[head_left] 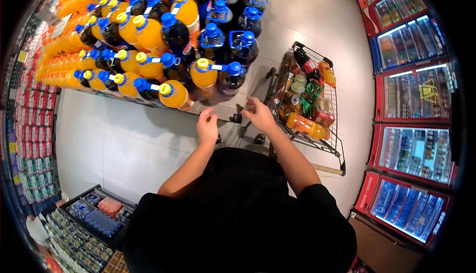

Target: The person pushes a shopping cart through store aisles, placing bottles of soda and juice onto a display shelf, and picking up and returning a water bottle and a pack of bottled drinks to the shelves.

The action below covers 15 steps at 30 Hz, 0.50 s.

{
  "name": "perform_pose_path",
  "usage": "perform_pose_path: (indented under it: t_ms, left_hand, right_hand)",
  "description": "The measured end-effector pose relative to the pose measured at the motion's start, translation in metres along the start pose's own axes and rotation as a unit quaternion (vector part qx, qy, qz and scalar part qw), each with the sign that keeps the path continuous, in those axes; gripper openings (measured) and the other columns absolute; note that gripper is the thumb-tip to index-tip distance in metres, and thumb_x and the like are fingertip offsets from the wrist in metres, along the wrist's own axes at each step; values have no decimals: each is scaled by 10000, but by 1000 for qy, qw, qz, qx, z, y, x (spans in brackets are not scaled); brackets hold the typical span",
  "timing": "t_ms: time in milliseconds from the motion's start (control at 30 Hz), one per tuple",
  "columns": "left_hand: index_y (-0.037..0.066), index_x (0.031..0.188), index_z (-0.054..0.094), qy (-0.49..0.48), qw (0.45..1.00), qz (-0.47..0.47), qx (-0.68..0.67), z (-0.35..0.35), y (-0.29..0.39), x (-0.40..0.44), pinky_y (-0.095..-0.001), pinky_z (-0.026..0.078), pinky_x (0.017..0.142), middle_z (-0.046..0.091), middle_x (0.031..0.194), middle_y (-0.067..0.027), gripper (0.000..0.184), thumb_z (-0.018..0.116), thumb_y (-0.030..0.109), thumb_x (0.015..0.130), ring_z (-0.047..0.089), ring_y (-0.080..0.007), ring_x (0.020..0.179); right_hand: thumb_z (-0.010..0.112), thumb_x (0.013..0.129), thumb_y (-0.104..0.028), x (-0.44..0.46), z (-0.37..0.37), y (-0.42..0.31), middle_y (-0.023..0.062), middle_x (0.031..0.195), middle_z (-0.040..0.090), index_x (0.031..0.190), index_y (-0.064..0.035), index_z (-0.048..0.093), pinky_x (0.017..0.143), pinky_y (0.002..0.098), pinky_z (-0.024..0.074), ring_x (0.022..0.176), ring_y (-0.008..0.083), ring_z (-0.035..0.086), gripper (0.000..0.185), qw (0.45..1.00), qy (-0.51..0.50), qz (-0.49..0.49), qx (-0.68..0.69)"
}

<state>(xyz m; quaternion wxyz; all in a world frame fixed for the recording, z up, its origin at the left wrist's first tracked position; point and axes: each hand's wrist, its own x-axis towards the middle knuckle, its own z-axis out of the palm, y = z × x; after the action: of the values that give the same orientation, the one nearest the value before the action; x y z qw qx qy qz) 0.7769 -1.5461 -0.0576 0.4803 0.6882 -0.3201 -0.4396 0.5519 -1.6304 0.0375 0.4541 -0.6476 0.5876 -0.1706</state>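
Observation:
My left hand [207,125] is raised in front of my body, fingers loosely bent and apart, with nothing in it. It is nearest to an orange soda bottle [173,94] with a yellow cap at the display's front edge. My right hand [260,116] is also open, its fingers bent and spread, between the display corner and the cart. Just beyond its fingertips is a small black piece [237,118] at the platform corner; I cannot tell whether they touch. A dark cola bottle [232,80] with a blue cap and handle stands near that corner.
A shopping cart [342,156] holding several drink bottles stands at my right. Red-framed drink coolers [374,144] line the right side. Stacked can packs [34,119] fill the left shelves. A black crate [96,190] of packaged drinks sits at the lower left.

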Motion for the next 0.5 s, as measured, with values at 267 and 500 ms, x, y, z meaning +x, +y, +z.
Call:
perform_pose_path:
  t_ms: [267, 500]
  left_hand:
    - [29, 1319, 600, -230, 969, -72, -62, 61, 105, -108, -344, 638, 702, 780, 1176, -191, 271, 620, 181, 1095, 781, -183, 804]
    - [94, 1350, 679, -380, 847, 284, 240, 191, 110, -195, -447, 535, 1070, 737, 1218, -99, 535, 843, 349, 908, 683, -301, 1229]
  right_hand:
    - [781, 988, -208, -126, -109, 77, 148, 1120, 808, 1253, 10, 733, 921, 363, 608, 1043, 242, 782, 347, 996, 64, -10, 55]
    - [825, 926, -406, -241, -232, 176, 143, 1167, 774, 1236, -14, 740, 931, 404, 589, 1088, 327, 742, 507, 992, 102, 17, -78]
